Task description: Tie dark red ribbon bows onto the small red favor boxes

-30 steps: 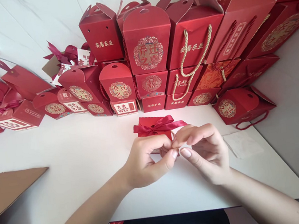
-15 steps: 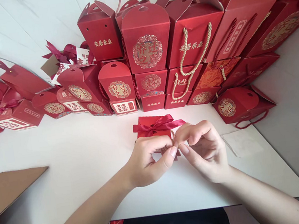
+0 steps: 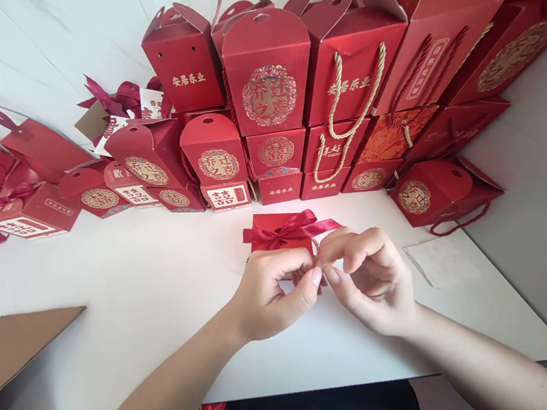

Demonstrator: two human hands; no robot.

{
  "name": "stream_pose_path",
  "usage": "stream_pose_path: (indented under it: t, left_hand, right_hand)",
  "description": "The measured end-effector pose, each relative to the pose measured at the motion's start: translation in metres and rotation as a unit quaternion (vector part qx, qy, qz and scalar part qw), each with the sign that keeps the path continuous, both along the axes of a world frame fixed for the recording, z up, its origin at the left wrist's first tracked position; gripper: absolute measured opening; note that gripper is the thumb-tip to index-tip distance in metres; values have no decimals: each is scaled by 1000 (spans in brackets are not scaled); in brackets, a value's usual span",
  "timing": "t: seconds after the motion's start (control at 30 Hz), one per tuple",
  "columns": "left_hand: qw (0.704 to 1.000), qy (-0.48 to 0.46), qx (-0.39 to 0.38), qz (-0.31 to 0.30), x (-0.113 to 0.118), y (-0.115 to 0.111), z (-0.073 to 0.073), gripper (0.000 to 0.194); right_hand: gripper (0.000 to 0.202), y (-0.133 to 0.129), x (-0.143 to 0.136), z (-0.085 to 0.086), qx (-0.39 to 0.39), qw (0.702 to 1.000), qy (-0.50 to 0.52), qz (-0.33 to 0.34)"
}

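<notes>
Pinching thumb to forefinger with left hand (image 3: 275, 293) and right hand (image 3: 376, 279), close together; cannot tell whether holding anything. Partly hiding, on the desk (image 3: 137, 283), a red box (image 3: 301, 242) with a ribbon bow (image 3: 303, 221).

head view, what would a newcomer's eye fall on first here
Probably the stacked red boxes, crowding the back of the white table. Next, the shiny bow on a small red box at centre, in front of the stacks. Then the left hand and right hand, fingertips close together at its near side.
</notes>
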State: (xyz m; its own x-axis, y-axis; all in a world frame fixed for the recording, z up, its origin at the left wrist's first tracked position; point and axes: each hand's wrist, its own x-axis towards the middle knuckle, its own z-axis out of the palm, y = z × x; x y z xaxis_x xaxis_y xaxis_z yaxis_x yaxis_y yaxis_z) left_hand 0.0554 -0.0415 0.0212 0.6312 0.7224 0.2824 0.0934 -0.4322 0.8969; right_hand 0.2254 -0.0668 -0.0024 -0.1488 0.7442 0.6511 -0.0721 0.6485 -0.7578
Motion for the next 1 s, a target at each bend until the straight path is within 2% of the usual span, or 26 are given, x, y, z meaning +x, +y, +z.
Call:
stream_pose_path:
  t: [0.27, 0.53, 0.73, 1.0]
  left_hand:
    - [1000, 11, 25, -8, 0, -2, 0, 16]
    - [999, 20, 41, -15, -1, -2, -3, 16]
    - [993, 60, 104, -5, 0, -3, 1, 17]
    - [984, 88, 154, 10, 1, -3, 3, 15]
  right_hand:
    - [20, -1, -2, 2, -36, 999, 21, 23]
    - [24, -1, 0, 0, -27, 999, 20, 18]
    - [26, 0, 3, 4, 13, 1000, -15, 4]
    - [26, 1, 5, 0, 8, 999, -39, 16]
